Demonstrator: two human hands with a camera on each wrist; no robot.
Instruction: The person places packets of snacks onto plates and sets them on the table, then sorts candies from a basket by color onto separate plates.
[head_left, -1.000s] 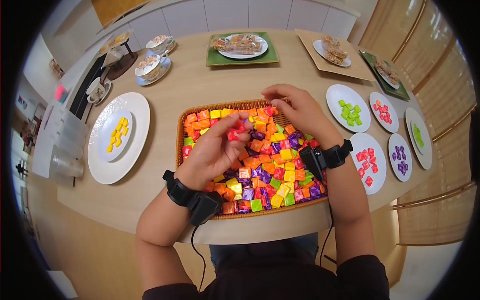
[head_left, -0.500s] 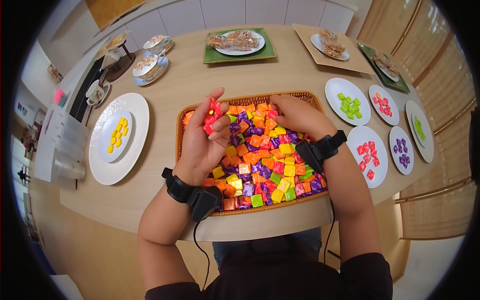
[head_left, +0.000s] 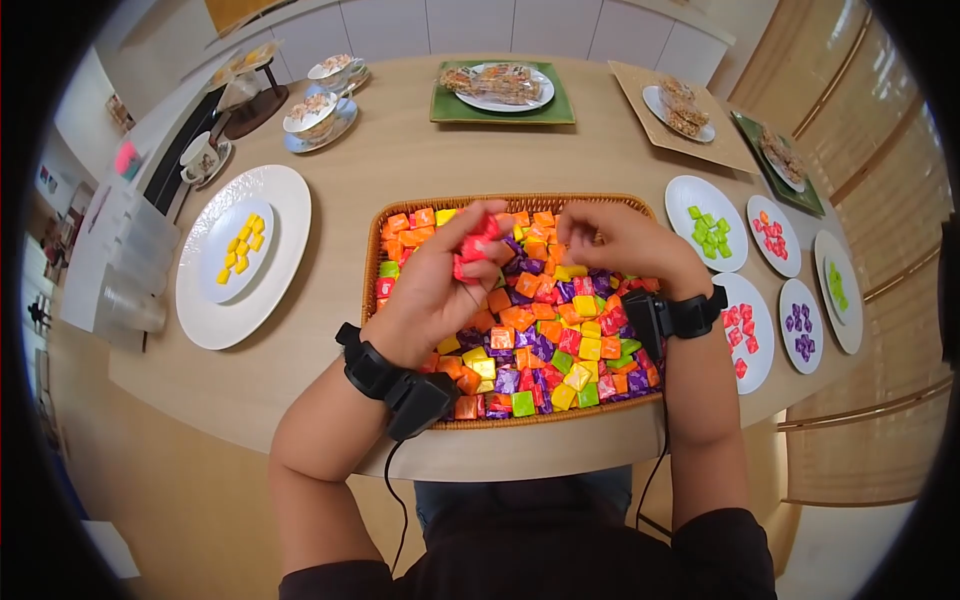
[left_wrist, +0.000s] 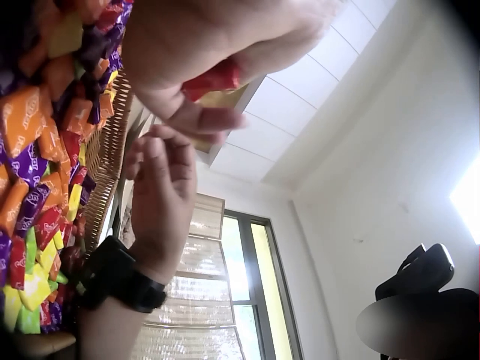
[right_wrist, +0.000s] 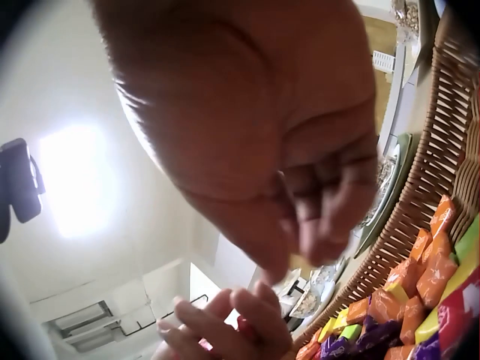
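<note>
Several red wrapped candies [head_left: 477, 252] lie in my left hand [head_left: 420, 300], its fingers curled round them over the left part of the wicker basket. A bit of red wrapper [left_wrist: 217, 79] shows by that hand in the left wrist view. My right hand [head_left: 630, 245] hovers over the back right of the basket [head_left: 540, 424], fingers bent and thumb near the fingertips. In the right wrist view its palm [right_wrist: 240, 112] hides much of the finger gap, and I cannot tell whether it pinches anything. Orange, yellow, purple, green and red candies [head_left: 530, 340] fill the basket.
Right of the basket stand white plates of green candies [head_left: 711, 232], red candies [head_left: 740, 328] and purple candies [head_left: 799, 328]. A large white plate [head_left: 290, 270] bearing yellow candies sits left. Behind are cups [head_left: 312, 120] and a green tray [head_left: 450, 106] with packaged snacks.
My right hand dipped to the back of the basket, then came up and stands nearer the left hand. The left hand, still gripping the red candies, has tilted toward the right hand.
</note>
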